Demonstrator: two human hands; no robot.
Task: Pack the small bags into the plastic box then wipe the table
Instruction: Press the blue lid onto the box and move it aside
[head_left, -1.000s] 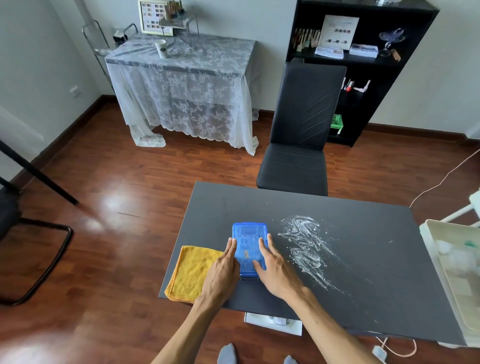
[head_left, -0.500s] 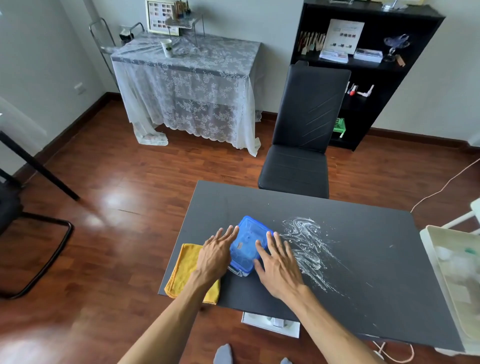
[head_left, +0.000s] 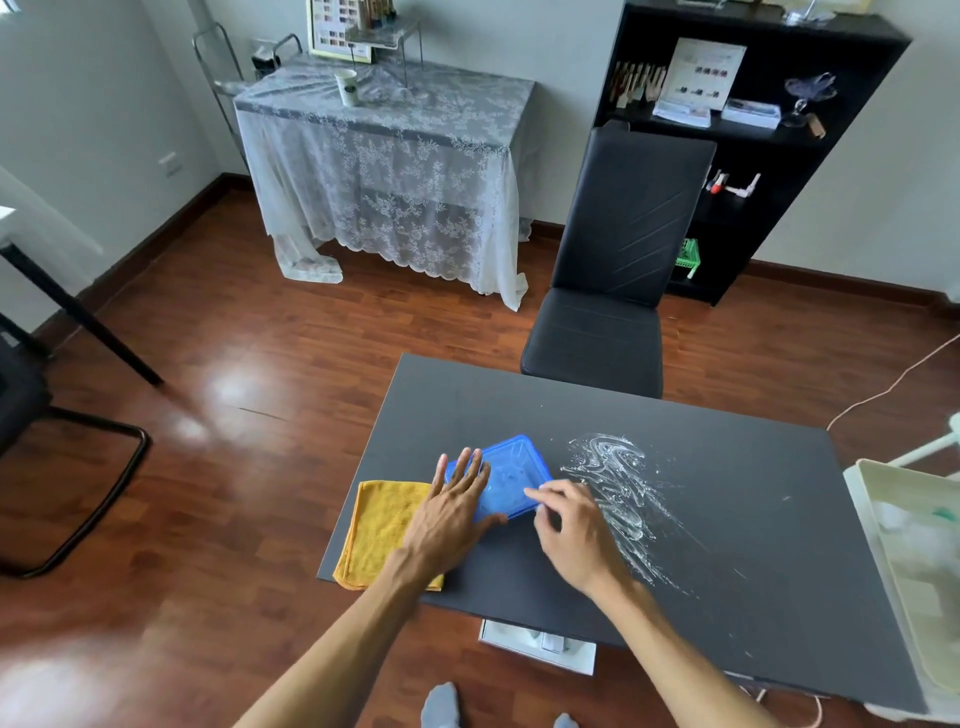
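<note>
A blue plastic box (head_left: 514, 473) with its lid on lies turned at an angle on the black table (head_left: 727, 519). My left hand (head_left: 452, 514) presses flat on its left half, fingers spread and thumb at the near edge. My right hand (head_left: 571, 530) has its curled fingertips on the box's near right edge. A folded yellow cloth (head_left: 376, 530) lies at the table's near left corner, partly under my left wrist. A white smeared spill (head_left: 618, 488) spreads just right of the box. No small bags show outside the box.
A black chair (head_left: 613, 291) stands at the table's far side. A white tray (head_left: 914, 561) sits off the right edge. A lace-covered side table (head_left: 395, 156) and a black shelf (head_left: 748, 130) stand by the wall. A cable (head_left: 883, 389) runs across the wooden floor.
The box has been turned from straight to diagonal. My left hand has moved from beside the box onto its lid, and my right hand's fingers have curled onto its near right edge.
</note>
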